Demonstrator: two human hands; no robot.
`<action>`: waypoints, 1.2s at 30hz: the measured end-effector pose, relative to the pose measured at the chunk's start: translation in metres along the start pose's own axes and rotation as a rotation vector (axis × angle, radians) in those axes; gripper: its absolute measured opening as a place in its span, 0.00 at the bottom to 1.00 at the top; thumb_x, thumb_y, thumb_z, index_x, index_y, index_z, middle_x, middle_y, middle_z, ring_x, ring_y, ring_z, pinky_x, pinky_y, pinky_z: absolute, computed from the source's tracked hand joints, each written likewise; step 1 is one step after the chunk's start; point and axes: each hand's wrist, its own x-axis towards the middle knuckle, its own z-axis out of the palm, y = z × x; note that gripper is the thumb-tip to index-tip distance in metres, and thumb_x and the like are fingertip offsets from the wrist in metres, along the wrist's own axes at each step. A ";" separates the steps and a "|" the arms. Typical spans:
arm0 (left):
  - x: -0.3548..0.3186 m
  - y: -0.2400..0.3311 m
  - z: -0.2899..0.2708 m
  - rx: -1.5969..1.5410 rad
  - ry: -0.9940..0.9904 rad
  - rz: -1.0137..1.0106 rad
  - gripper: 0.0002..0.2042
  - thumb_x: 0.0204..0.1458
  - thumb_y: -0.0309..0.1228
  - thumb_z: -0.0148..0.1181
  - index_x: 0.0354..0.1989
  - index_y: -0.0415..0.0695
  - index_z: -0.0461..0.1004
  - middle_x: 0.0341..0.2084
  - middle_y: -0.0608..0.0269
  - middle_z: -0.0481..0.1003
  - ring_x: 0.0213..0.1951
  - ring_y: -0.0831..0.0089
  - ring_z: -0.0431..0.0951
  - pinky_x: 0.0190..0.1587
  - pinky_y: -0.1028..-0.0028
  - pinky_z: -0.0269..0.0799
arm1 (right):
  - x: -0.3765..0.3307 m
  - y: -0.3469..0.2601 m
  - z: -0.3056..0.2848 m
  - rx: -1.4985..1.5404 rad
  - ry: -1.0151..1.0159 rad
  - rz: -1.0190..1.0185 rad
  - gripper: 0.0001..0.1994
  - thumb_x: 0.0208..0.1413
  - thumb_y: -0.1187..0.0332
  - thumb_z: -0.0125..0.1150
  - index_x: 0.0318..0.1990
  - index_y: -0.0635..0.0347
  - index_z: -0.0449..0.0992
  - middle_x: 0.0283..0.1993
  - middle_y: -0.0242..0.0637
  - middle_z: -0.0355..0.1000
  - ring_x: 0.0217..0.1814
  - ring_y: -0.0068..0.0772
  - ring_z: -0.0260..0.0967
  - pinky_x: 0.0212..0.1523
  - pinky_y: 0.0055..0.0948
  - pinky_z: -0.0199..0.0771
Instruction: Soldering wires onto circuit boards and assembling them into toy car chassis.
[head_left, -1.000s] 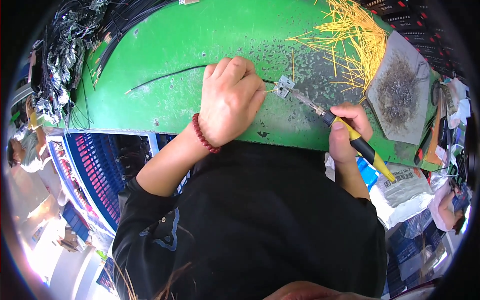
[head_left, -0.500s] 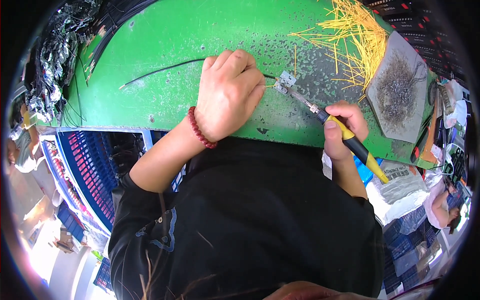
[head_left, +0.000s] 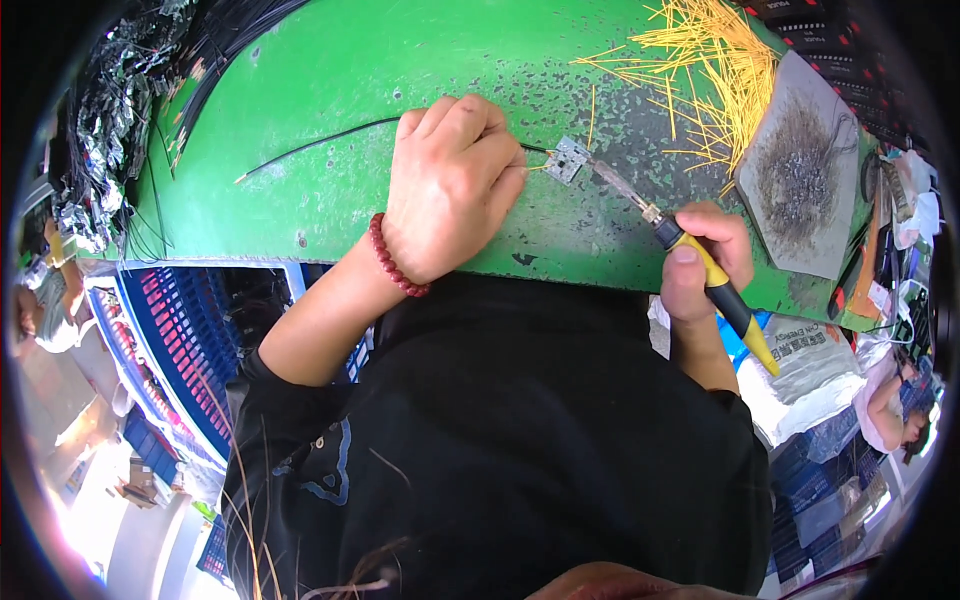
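My left hand is closed over the green worktop, wearing a red bead bracelet. From it a black wire trails left to a bare end. On its other side, the wire and a thin yellowish strand reach a small grey square circuit board just right of my fingers. Exactly how the fingertips pinch the wire is hidden behind the back of the hand. A yellow and black soldering iron is gripped in my right hand. Its metal tip points up-left, close to the board's right edge; contact is unclear.
Loose yellow wires lie in a heap at the far right, beside a grey, dirt-speckled slab. More black wires and a crumpled shiny bundle fill the far left. Below the table's left edge stands a blue crate.
The soldering iron and my right hand have moved right, drawing the tip back from the board's lower part. My left hand has shifted slightly left, and the board is turned a little.
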 end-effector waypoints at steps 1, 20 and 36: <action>0.001 0.000 -0.002 0.001 -0.004 0.006 0.05 0.37 0.26 0.65 0.22 0.47 0.74 0.30 0.67 0.71 0.35 0.67 0.72 0.39 0.66 0.62 | 0.000 -0.003 -0.004 -0.017 -0.015 0.044 0.12 0.54 0.66 0.62 0.40 0.65 0.71 0.31 0.38 0.69 0.28 0.21 0.61 0.28 0.22 0.60; 0.066 0.029 0.029 0.218 -0.162 -0.080 0.06 0.43 0.32 0.67 0.24 0.47 0.76 0.23 0.64 0.75 0.27 0.63 0.77 0.27 0.67 0.72 | -0.004 0.012 -0.034 0.035 0.266 0.045 0.12 0.53 0.67 0.62 0.39 0.66 0.71 0.28 0.30 0.65 0.27 0.16 0.56 0.29 0.19 0.56; 0.084 -0.005 0.013 -0.090 -0.317 0.367 0.09 0.37 0.22 0.67 0.28 0.43 0.74 0.34 0.63 0.73 0.40 0.61 0.74 0.41 0.64 0.70 | -0.004 0.012 -0.030 0.005 0.254 0.038 0.11 0.53 0.68 0.61 0.38 0.67 0.71 0.26 0.29 0.64 0.26 0.15 0.55 0.28 0.18 0.54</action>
